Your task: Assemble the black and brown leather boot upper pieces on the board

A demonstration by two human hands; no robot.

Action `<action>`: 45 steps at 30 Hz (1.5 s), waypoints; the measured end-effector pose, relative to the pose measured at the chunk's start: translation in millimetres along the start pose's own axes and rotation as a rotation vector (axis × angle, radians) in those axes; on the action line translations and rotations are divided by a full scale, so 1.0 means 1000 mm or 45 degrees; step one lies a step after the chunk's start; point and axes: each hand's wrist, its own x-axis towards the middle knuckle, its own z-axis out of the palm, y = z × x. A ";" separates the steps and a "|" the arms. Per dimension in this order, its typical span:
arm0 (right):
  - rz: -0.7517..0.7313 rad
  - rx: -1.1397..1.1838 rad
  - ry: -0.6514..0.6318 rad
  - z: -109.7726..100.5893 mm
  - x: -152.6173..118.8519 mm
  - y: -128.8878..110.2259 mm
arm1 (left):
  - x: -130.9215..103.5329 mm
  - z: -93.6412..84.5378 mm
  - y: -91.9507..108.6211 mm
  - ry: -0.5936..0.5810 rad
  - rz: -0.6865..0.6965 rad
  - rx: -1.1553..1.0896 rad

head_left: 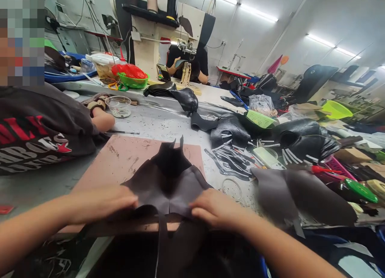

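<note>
**Both hands flatten a dark leather piece on the pink board**

A co-worker's forearm [100, 118] rests on the grey table [156, 123] beyond the flat pink rectangular cutting board [120, 157]. On the board's near half lies the dark brown cut leather piece [171, 177], its two-pointed tip aimed away. The left hand [111, 201] presses on its left near edge, fingers together and flat. The right hand [215, 209] presses on the right near edge, fingers curled close together, nothing pinched. The piece looks mostly spread out; a narrow strip hangs over the board's near edge. Right of the board lie black leather pieces [231, 161], a green plastic basket [260, 118] and another brown leather sheet [300, 193].
</note>
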 end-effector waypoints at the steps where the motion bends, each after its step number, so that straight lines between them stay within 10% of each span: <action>1: -0.007 0.005 0.140 0.009 0.010 -0.002 | 0.013 -0.003 0.007 -0.102 0.034 -0.148; 5: -0.211 0.189 0.609 0.045 0.034 0.000 | 0.041 0.015 0.018 -0.257 0.386 -0.242; 12: -0.506 -0.186 0.304 0.043 0.019 0.004 | 0.034 0.037 -0.011 -0.461 0.791 -0.111; 26: -0.631 -0.478 0.226 0.028 0.035 0.013 | 0.044 0.040 -0.004 -0.133 0.840 0.179; 36: -0.275 -0.307 0.513 0.061 0.012 -0.004 | -0.008 0.110 0.017 0.226 0.300 0.283; 45: -0.544 -0.413 0.532 0.040 0.039 0.010 | 0.013 0.062 0.010 0.148 0.480 0.344</action>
